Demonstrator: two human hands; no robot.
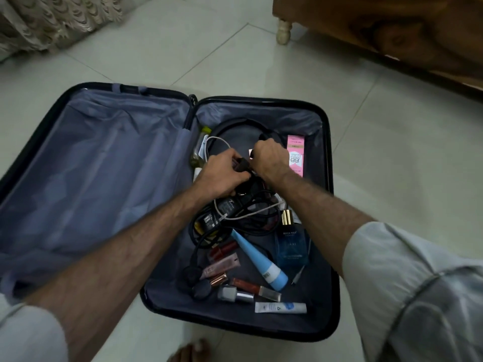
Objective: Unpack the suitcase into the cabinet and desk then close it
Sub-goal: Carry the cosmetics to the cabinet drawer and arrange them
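Observation:
A dark suitcase (329, 142) lies open on the tiled floor, its left half lined in grey-blue fabric and holding nothing. The right half holds a tangle of black cables with a power adapter (222, 212), a white cable, a pink BB cream box (295, 152), a blue perfume bottle (291, 244), a light blue tube (258, 259), several lip glosses (224, 262) and a white tube (281, 307). My left hand (222, 176) grips a bundle of the black cables. My right hand (271, 160) grips the same bundle right beside it.
A wooden furniture piece (392, 35) with a pale turned leg (283, 31) stands at the back right. Patterned fabric (52, 19) hangs at the back left. My bare toes (190, 352) show just below the suitcase's near edge.

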